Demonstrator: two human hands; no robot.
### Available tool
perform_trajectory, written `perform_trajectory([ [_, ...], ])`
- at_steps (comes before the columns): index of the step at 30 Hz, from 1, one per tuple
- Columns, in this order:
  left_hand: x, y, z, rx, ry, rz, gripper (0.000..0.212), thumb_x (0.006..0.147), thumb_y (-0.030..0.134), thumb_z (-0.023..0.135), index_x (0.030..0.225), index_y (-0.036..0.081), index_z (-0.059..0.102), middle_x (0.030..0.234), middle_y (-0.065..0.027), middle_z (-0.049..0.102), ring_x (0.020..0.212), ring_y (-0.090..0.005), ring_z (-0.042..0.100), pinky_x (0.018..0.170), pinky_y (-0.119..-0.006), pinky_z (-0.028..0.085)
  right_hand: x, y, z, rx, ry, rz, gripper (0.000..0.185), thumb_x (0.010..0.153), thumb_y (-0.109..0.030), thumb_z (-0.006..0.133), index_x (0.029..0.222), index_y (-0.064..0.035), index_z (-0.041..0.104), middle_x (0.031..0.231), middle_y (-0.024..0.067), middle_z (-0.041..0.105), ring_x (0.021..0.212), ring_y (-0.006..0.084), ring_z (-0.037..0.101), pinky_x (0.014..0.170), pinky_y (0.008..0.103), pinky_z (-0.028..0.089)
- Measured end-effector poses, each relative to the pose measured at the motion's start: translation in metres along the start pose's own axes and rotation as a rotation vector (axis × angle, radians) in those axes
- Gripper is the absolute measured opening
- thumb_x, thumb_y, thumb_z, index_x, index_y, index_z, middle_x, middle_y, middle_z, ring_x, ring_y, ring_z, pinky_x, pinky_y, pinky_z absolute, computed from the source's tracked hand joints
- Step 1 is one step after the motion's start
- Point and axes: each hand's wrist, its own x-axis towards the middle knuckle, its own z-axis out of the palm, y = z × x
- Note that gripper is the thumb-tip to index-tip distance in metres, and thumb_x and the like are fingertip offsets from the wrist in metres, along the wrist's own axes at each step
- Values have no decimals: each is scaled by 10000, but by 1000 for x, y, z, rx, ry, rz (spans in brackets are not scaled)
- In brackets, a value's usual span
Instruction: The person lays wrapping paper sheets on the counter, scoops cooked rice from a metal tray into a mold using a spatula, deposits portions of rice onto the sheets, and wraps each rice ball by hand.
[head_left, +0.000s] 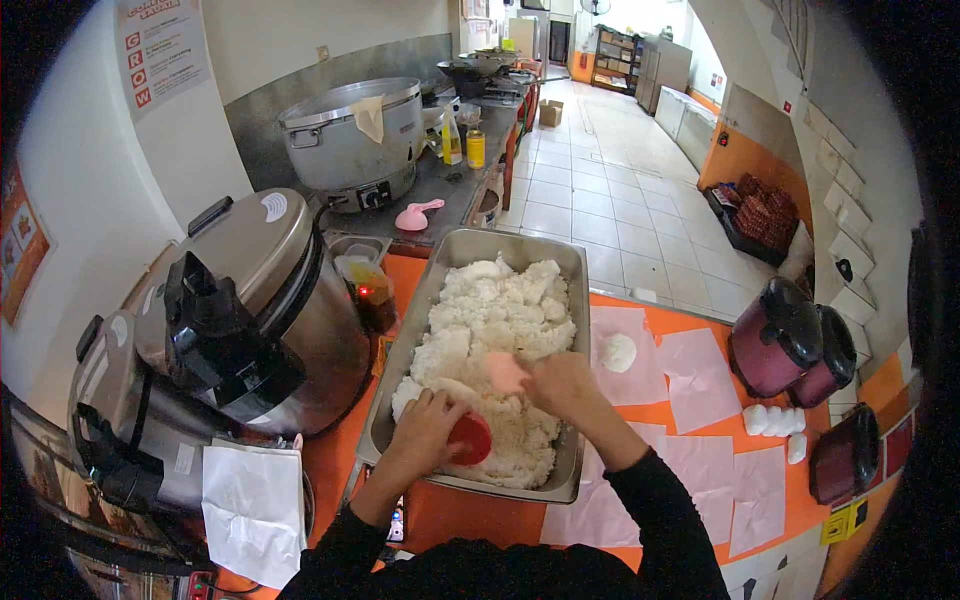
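A deep steel pan full of cooked white rice lies before me on the orange table. My left hand grips a small red bowl over the near left part of the rice. Its mouth is turned partly away, so I cannot tell what is inside. My right hand holds a pale pink rice paddle, its blade against the rice at the pan's middle. To the right, a rounded mound of rice sits on one of several pink paper sheets.
Large steel rice cookers crowd the left side, white paper in front of them. A sauce container stands beside the pan. Dark red lidded containers and small white wrapped bundles line the right. A pink scoop rests on the counter behind.
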Motion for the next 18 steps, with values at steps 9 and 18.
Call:
perform_trajectory([
  [9, 8, -31, -15, -298, 679, -404, 393, 831, 45, 535, 1216, 56, 452, 1207, -191, 506, 1007, -404, 551, 802, -493, 512, -31, -20, 24, 63, -21, 128, 142, 793, -213, 600, 805, -85, 659, 755, 114, 688, 681, 272, 686, 573, 399, 527],
  [18, 43, -24, 0, 156, 95, -151, 677, 793, 240, 642, 1394, 94, 366, 1369, -219, 392, 1149, -477, 474, 893, -512, 482, -37, -24, 18, 328, -260, 265, 314, 854, -332, 601, 1009, -59, 625, 881, 182, 681, 833, 358, 664, 719, 467, 517],
])
